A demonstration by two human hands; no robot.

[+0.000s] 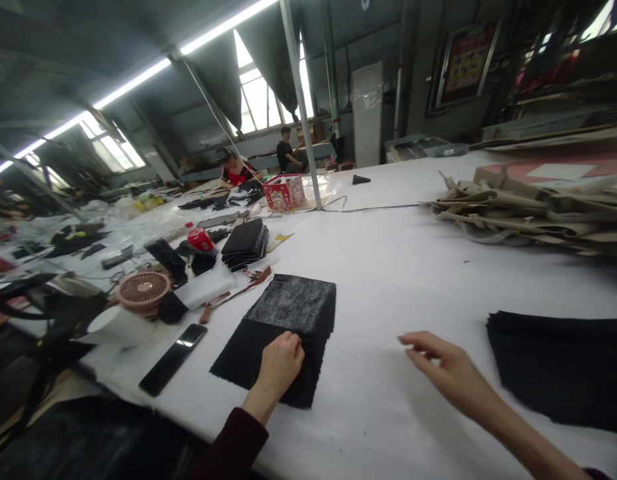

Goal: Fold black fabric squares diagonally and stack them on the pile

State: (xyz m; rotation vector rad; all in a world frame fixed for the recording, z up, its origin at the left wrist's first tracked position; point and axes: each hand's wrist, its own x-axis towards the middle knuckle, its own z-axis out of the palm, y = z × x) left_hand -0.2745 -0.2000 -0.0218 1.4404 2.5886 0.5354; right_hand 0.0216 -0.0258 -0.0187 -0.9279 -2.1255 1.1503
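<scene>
A stack of black fabric pieces point(288, 303) lies on the white table, its far part showing a greyish, fuzzy face and its near part plain black. My left hand point(283, 360) is closed at the line where the two parts meet, with its fingers curled on a fabric edge; the fingertips are partly hidden. To the right, my right hand point(441, 367) is over bare tabletop, fingers loosely bent and apart, with nothing visible in it. Beyond it, at the right edge, is a larger pile of black fabric point(563, 367).
A phone point(173, 360), a pink fan point(144, 291), a red-labelled bottle point(200, 238) and a stack of black pieces point(245, 243) lie left on the table point(378, 280). A pole point(303, 107) rises beside a red box point(284, 193). Tan sheets point(538, 207) are heaped right. Two people sit far back.
</scene>
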